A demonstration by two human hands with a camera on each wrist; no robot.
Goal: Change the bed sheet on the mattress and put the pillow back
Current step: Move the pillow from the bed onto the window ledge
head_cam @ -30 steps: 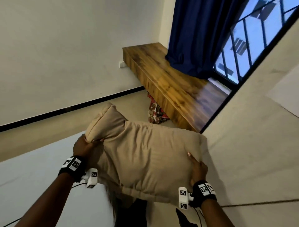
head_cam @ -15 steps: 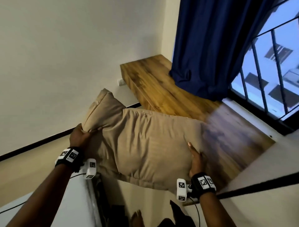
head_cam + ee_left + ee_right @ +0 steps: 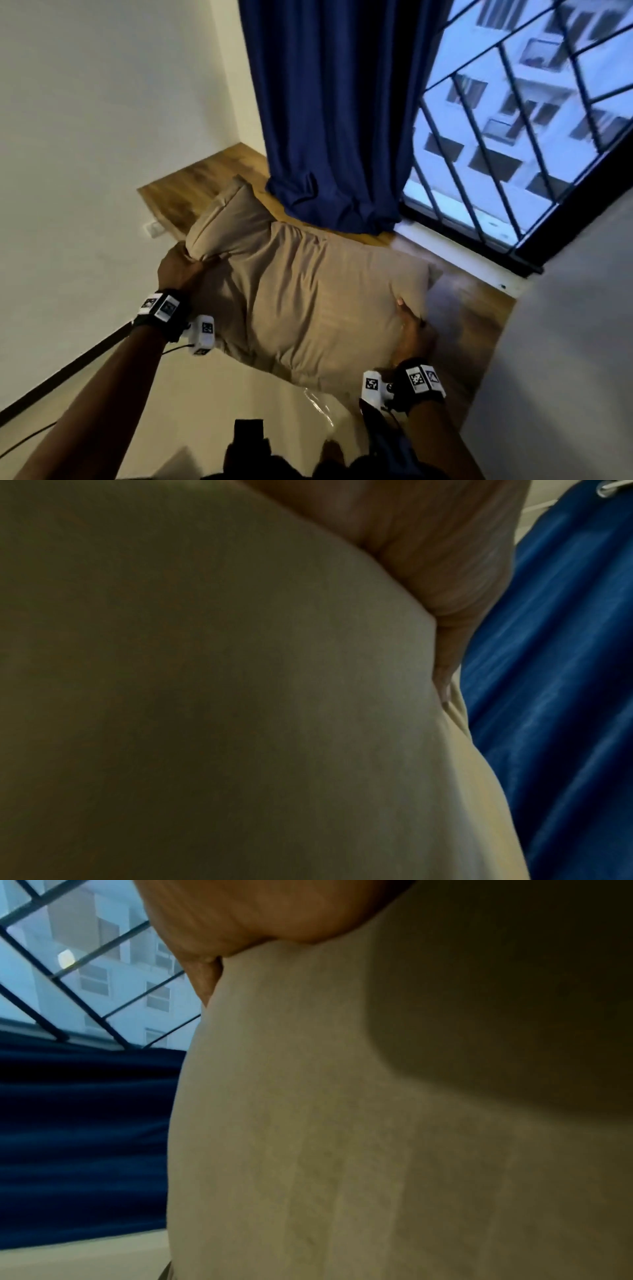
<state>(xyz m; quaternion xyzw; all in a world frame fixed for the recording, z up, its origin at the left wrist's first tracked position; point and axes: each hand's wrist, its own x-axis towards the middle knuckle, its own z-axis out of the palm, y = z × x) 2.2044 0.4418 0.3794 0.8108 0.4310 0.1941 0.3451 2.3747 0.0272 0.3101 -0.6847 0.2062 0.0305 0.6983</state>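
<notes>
A tan pillow (image 3: 308, 301) hangs in the air in front of me, held between both hands over the floor beside a wooden bench (image 3: 191, 192). My left hand (image 3: 181, 270) grips its far left corner, bunching the cloth. My right hand (image 3: 411, 335) grips the right edge, thumb on top. In the left wrist view the pillow (image 3: 240, 696) fills the picture with my palm (image 3: 445, 561) pressed on it. The right wrist view shows the pillow (image 3: 377, 1123) under my hand (image 3: 240, 915). No mattress or sheet is in view.
A dark blue curtain (image 3: 329, 113) hangs down onto the wooden bench behind the pillow. A barred window (image 3: 513, 137) is at the right. A white wall (image 3: 102, 137) with a wall socket (image 3: 154, 228) is at the left. Pale floor (image 3: 212, 394) lies below.
My view has swung up and right toward the curtain and window. The pillow, still held by both hands, has moved toward the wooden bench and curtain.
</notes>
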